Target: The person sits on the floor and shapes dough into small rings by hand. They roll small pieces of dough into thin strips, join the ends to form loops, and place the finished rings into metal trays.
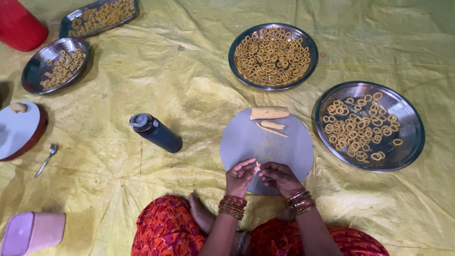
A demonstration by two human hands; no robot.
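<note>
**Small dough piece pinched between both hands over a round board**

Here, the left hand (241, 176) and the right hand (279, 176) meet above the near edge of a flat, round grey board (246, 137) that lies on a creased yellow plastic sheet (189, 71) spread on the floor. The fingers of both hands are drawn together, clamped on a tiny pale dough piece (257, 166) held between the fingertips. Stacks of red and gold bangles ring both wrists.

At the far edge of the board lie a thick, smooth dough roll (269, 113) and two thinner tapered dough strips (272, 127), with a dusting of crumbs below them.

Beyond the board sits a round, shiny steel plate (238, 47) packed with small golden dough rings. To the right, another steel plate (407, 123) holds a looser scatter of the same rings. On the far left are a smaller steel plate (33, 76) and a rectangular tray (66, 21), both with rings.

A dark cylindrical bottle (159, 133) lies on its side left of the board. A metal spoon (46, 159) rests near a white-lidded reddish bowl (19, 130).
</note>
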